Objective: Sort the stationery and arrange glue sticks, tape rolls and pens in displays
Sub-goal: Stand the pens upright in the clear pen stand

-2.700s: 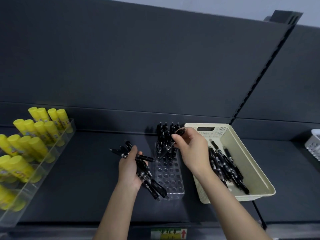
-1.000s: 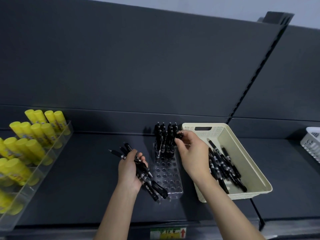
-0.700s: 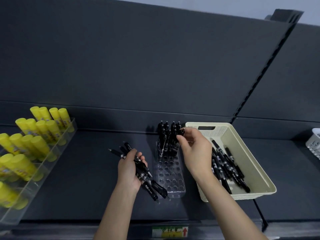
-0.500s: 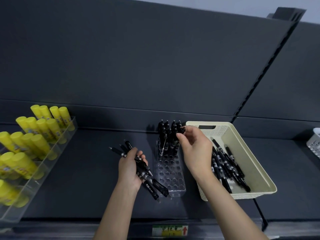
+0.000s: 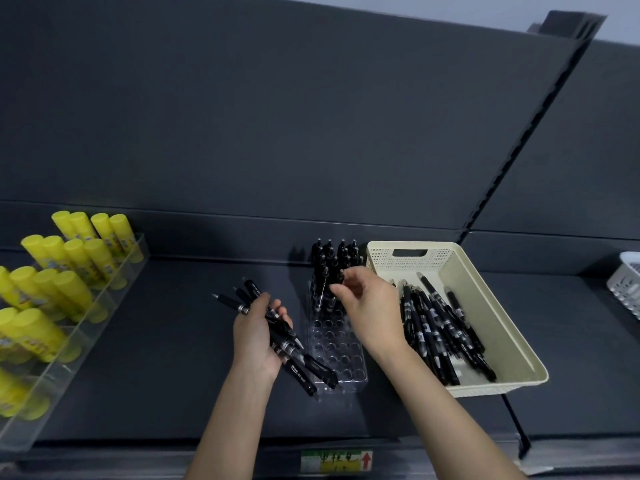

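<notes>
Dark grey shop shelving (image 5: 166,358), matching back panel; a price label (image 5: 336,460) is stuck on the front lip.

Item 1. Left hand (image 5: 256,337), nearest the front. It carries a bundle of black pens (image 5: 280,336) that lies slantwise across the palm, tips up and to the left.

Item 2. Clear pen holder (image 5: 341,355), just right of the left hand. The near sockets are vacant; the lower ends of the bundle overlap its near left corner.

Item 3. Right hand (image 5: 370,306), over the middle of the holder.

Item 4. Cream basket (image 5: 498,388), beside the holder on the right, with loose pens (image 5: 436,327) heaped lengthwise inside.

Item 5. Standing pens (image 5: 332,265), upright in the holder's far rows.

Item 6. Yellow glue sticks (image 5: 69,258), in rows in a clear tray (image 5: 114,292) at far left. A white basket (image 5: 627,285) is cut by the right edge.

Step in hand, as judged: filling the holder from the bundle. Take one pen at a time, hold it upright over the next vacant socket behind the filled rows, and lower it straight until it seats, without knocking its neighbours. Work from the far rows toward the near ones, so that the reach does not cross pens already placed. Many sockets remain vacant.

Grip. Left: fingers and thumb wrapped round the bundle, holding several pens at once. Right: fingers loosely curled, thumb and forefinger a little apart at the tops of the nearest standing pens; whether they nip one cannot be told.
</notes>
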`<state>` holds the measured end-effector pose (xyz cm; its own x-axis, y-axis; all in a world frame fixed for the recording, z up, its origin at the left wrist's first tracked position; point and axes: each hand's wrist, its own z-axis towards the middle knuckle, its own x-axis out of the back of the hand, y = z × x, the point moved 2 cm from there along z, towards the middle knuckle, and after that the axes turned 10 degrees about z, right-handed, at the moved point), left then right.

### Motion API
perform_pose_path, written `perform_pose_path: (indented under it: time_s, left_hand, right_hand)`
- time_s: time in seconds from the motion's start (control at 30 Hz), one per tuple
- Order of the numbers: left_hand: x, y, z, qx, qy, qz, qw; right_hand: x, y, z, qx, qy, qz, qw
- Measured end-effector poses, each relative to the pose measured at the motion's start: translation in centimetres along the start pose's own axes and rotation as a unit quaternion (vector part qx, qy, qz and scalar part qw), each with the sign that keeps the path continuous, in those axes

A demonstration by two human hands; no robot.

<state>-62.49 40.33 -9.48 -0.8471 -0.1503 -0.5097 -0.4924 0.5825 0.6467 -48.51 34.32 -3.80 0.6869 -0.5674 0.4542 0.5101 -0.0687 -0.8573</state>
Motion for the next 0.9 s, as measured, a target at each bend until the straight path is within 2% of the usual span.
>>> perform_pose_path:
  time_s: [0.1,0.17,0.27,0.33,0.5,0.63,0.7,0.77,0.83,0.9]
  left_hand:
    - [-0.2,0.4,0.0,-0.029,0.021,-0.027,0.999]
    - [-0.3,0.7,0.1,-0.061,0.049,-0.039,0.996]
    - [-0.4,0.9,0.2,-0.106,0.085,-0.046,0.99]
    - [-0.5,1.0,0.2,-0.115,0.098,-0.054,0.987]
    - [0.6,1.0,0.6,-0.102,0.124,-0.08,0.984]
    - [0.9,0.4,0.8,-0.072,0.121,-0.075,0.987]
    - [0.7,0.2,0.6,-0.066,0.118,-0.071,0.988]
    - [0.4,0.2,0.4,-0.066,0.113,-0.071,0.989]
    - [0.1,0.3,0.2,-0.069,0.106,-0.068,0.99]
    - [0.0,0.3,0.0,-0.07,0.1,-0.064,0.99]
  right_hand:
    - [0.9,-0.4,-1.1,-0.055,-0.025,0.012,0.998]
    - [1.1,-0.7,-1.9,-0.112,-0.116,0.043,0.986]
    - [0.5,-1.2,-3.2,-0.21,-0.292,0.119,0.926]
    - [0.3,-1.2,-3.5,-0.229,-0.316,0.138,0.91]
    - [1.7,-0.8,-2.6,-0.253,-0.188,0.233,0.92]
    - [3.5,0.0,-1.5,-0.259,-0.062,0.423,0.866]
    - [3.9,0.3,-1.1,-0.232,-0.008,0.456,0.859]
    - [4.3,0.3,-0.8,-0.175,0.045,0.407,0.895]
    - [4.5,0.5,-0.5,-0.107,0.096,0.274,0.951]
    - [4.3,0.7,-0.2,-0.049,0.11,0.137,0.983]
